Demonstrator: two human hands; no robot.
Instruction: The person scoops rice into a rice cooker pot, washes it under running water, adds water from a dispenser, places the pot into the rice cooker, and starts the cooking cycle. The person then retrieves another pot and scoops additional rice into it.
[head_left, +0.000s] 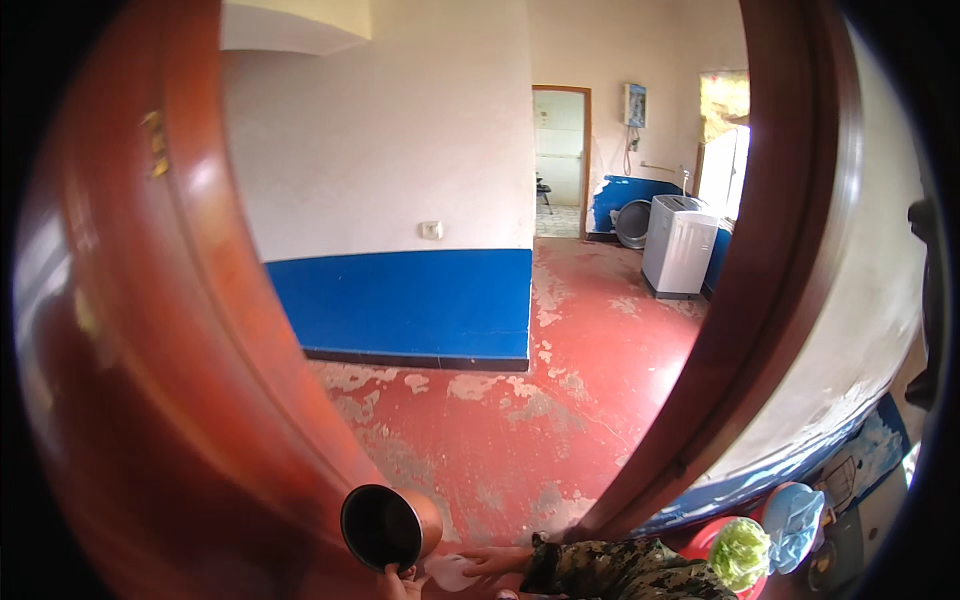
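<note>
Low in the head view, my left hand (403, 583) grips the rim of a copper-coloured pot (382, 527) with a dark inside, tilted so its mouth faces left. To its right, my right hand (499, 561), in a camouflage sleeve, holds a pale, translucent round thing (451, 572), perhaps a lid or a bowl; its kind is not clear. The two hands are near each other in the doorway.
A reddish wooden door frame (679, 360) curves on both sides. At lower right are a green leafy vegetable (739, 553), a red basin (705, 534) and a blue plastic bag (795, 529). A washing machine (679, 247) and a metal basin (634, 223) stand farther back.
</note>
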